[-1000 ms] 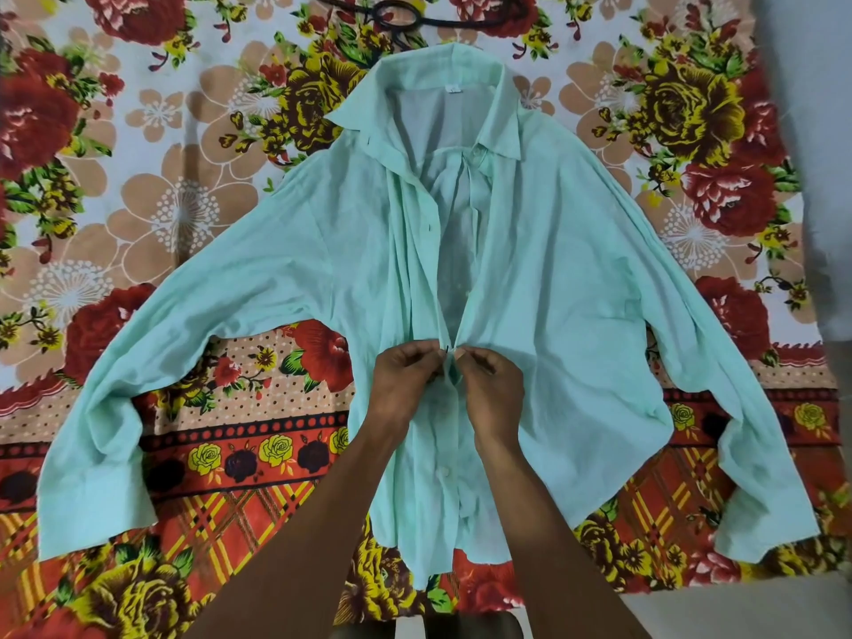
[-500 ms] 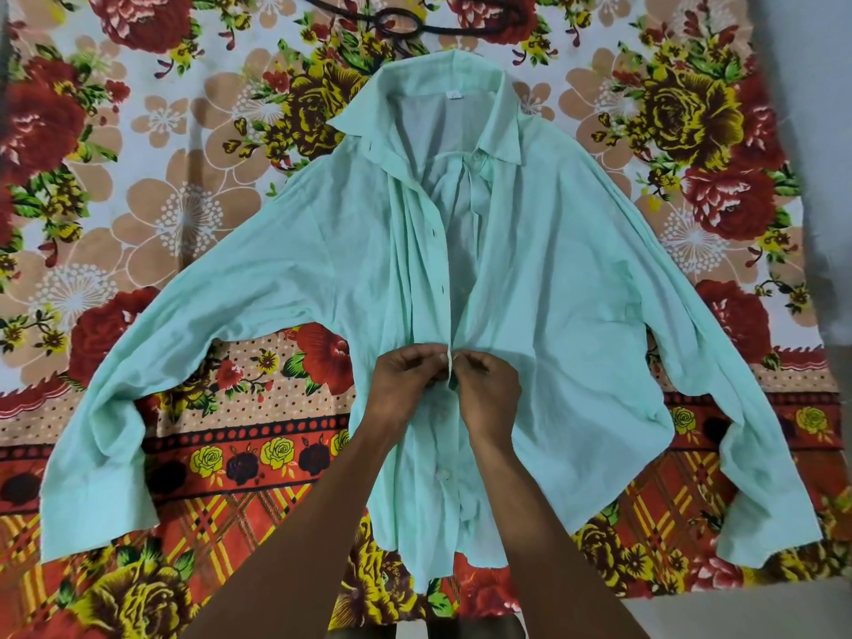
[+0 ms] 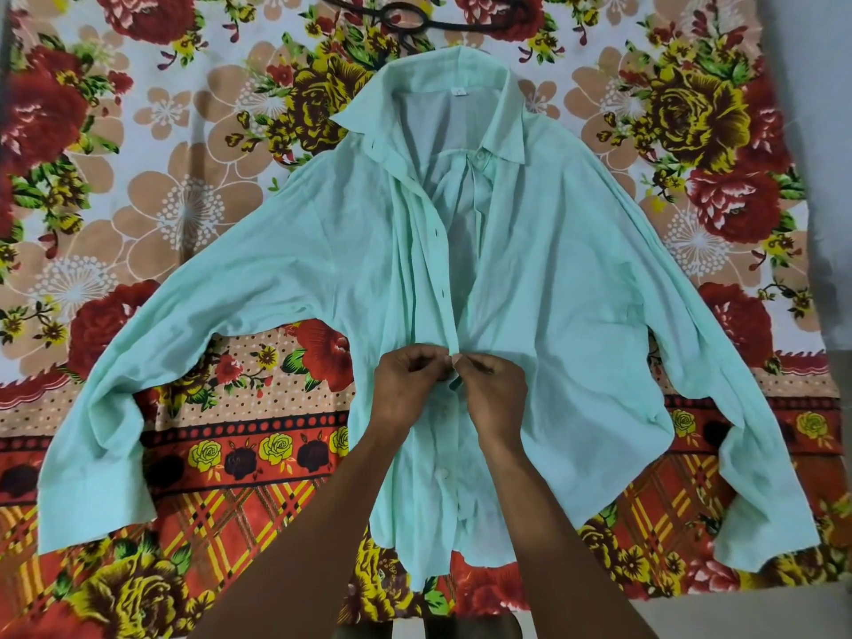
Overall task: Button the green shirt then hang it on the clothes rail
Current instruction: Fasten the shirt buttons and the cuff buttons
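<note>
The green shirt (image 3: 553, 279) at the centre of the frame is thin, matt woven cloth, softly creased, slightly sheer near its collar. Small smooth buttons (image 3: 445, 472), seemingly plastic, run down its lower front. Beneath it, my floral sheet (image 3: 138, 186) is matt printed cloth. At the top edge, a dark hanger (image 3: 405, 20) has a faint sheen.

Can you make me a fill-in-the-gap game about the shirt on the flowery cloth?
1. The pale green cotton shirt lies spread on a ____ patterned cloth.
2. The left hand and right hand pinch the shirt's front edges, so ____ hands are busy.
3. Above the hands the shirt front is ____, not buttoned.
4. The black hanger lies just above the shirt's ____.

Missing words: floral; both; open; collar
</note>
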